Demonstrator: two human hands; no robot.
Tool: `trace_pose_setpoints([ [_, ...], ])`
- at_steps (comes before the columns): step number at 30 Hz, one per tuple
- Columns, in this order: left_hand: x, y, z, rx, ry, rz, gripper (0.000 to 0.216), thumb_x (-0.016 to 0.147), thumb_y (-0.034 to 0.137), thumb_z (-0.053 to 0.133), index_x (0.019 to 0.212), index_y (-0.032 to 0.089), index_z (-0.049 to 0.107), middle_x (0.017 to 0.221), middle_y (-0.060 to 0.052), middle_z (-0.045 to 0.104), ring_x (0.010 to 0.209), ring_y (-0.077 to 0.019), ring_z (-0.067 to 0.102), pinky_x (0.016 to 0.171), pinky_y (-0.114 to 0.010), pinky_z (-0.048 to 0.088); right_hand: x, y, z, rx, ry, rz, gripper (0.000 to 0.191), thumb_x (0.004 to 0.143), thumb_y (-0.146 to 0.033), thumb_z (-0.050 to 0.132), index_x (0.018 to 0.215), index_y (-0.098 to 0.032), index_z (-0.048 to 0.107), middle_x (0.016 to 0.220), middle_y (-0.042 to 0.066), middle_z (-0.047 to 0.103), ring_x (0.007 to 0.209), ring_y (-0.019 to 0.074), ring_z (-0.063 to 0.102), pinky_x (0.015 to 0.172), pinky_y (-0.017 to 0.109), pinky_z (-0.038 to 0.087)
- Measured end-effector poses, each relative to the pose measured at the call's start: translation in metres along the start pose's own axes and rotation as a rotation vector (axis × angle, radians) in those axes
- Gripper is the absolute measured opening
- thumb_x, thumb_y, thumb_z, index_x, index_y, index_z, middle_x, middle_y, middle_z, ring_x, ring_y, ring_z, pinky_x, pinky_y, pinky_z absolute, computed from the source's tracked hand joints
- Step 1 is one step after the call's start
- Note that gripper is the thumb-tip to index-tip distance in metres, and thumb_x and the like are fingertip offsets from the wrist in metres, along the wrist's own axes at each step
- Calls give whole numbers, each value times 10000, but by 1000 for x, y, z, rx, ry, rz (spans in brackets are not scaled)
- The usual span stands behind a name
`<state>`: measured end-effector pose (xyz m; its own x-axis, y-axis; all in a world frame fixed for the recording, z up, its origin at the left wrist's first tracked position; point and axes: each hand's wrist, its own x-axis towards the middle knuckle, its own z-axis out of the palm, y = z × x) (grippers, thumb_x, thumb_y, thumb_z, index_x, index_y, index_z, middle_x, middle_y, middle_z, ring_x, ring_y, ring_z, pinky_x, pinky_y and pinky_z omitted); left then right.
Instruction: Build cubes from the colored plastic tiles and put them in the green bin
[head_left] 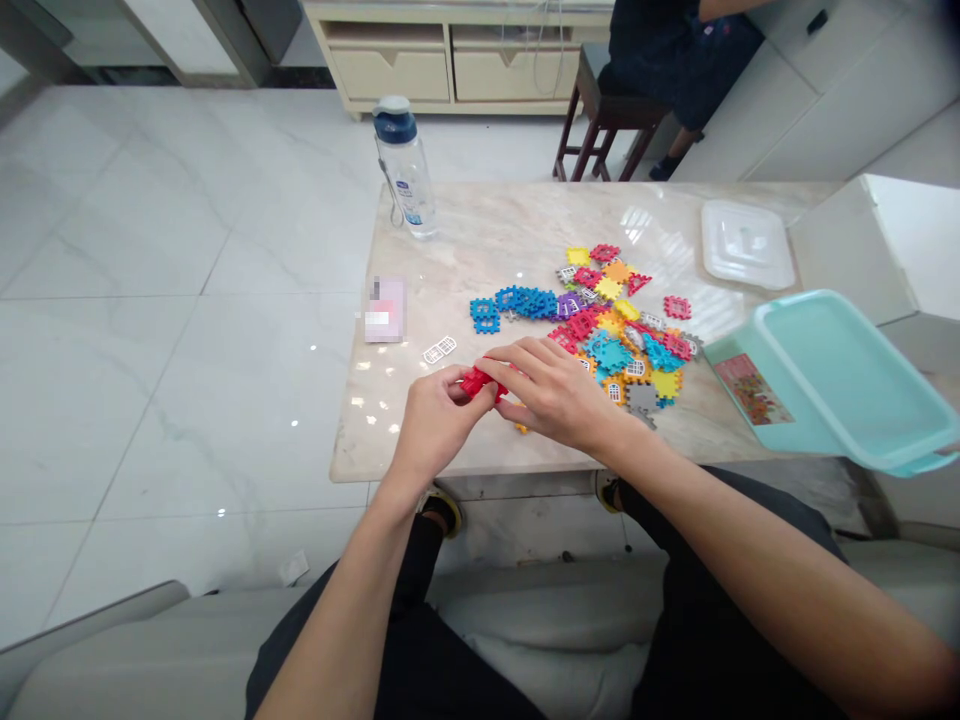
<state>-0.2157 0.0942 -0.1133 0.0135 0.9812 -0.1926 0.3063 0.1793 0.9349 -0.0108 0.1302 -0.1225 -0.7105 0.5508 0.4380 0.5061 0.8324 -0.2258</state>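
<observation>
On the one surface (465,250), both hands meet at its near edge: the left hand (435,420) and right hand (559,392) each pinch the red tiles (480,382) between them. Judging by this, pressing the notched edges squarely together, fingers close to the joint, should seat them cleanly. Beyond the right grip lie one teal tub (847,385), one clear lid (746,245), one bottle (405,165) and several dozen loose tiles (607,320), too many to count.

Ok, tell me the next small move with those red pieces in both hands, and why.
Probably press them together: the left hand and right hand both pinch the red pieces just above the table, and they seem nearly aligned. The loose pile lies beside the right hand.
</observation>
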Motion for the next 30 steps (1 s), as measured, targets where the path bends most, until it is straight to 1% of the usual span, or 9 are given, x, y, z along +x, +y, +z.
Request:
trace_pose_setpoints([
  [3,0,0,0,-20,-19,-7,294,886,443,793,868,153,746,763,-10,730,715,-163,647,640,-256,455,0,-1,-1,-20,-13,26,376,1068,-226,679,1438,-180,629,1328,158,748,1188,335,671,945,484,560],
  [8,-3,-2,-2,22,-76,18,296,911,416,760,775,155,724,705,10,667,687,-147,620,633,-248,453,-2,-2,0,-3,-52,-19,362,1071,-203,667,1431,-186,631,1420,159,731,1255,339,658,1001,500,548],
  [12,-3,-2,-1,45,-28,40,299,909,394,777,735,160,708,668,20,629,666,-140,614,610,-242,434,1,-3,1,19,-55,-6,376,1069,-180,662,1443,-205,637,1415,137,744,1254,331,661,1010,493,536],
  [17,-3,0,0,-122,55,34,212,881,372,828,908,162,818,850,-33,802,820,-210,761,737,-281,570,6,-7,1,0,19,45,391,1080,-192,640,1471,-180,631,1407,152,748,1227,334,665,972,487,544],
  [20,-3,1,-2,-130,74,37,227,875,370,843,967,162,847,893,-51,841,846,-228,792,747,-292,593,7,-7,4,55,31,91,405,1074,-208,652,1478,-180,635,1419,161,739,1261,342,663,1026,507,553],
  [24,-3,1,-9,-76,53,55,208,887,356,834,948,158,849,896,-58,854,844,-240,809,731,-297,601,5,-5,8,259,27,186,515,1025,-311,776,1513,-217,641,1462,159,723,1331,350,663,1109,537,552],
  [26,-3,1,-13,-60,45,59,203,897,357,832,952,163,849,917,-63,863,868,-253,823,736,-303,609,4,-3,8,482,49,314,631,971,-389,851,1542,-230,635,1435,145,747,1275,322,710,1076,504,592],
  [27,-4,2,-15,-54,40,62,206,902,364,835,958,166,850,927,-65,866,883,-259,828,744,-308,616,3,-3,7,606,51,397,636,962,-418,856,1536,-236,649,1397,132,771,1213,297,742,1037,474,617],
  [30,-5,2,-16,-42,0,78,230,901,394,857,980,178,858,959,-68,876,910,-268,837,793,-328,638,0,-2,1,859,23,621,419,991,-452,790,1351,-236,794,1211,91,848,988,230,794,901,393,651],
])
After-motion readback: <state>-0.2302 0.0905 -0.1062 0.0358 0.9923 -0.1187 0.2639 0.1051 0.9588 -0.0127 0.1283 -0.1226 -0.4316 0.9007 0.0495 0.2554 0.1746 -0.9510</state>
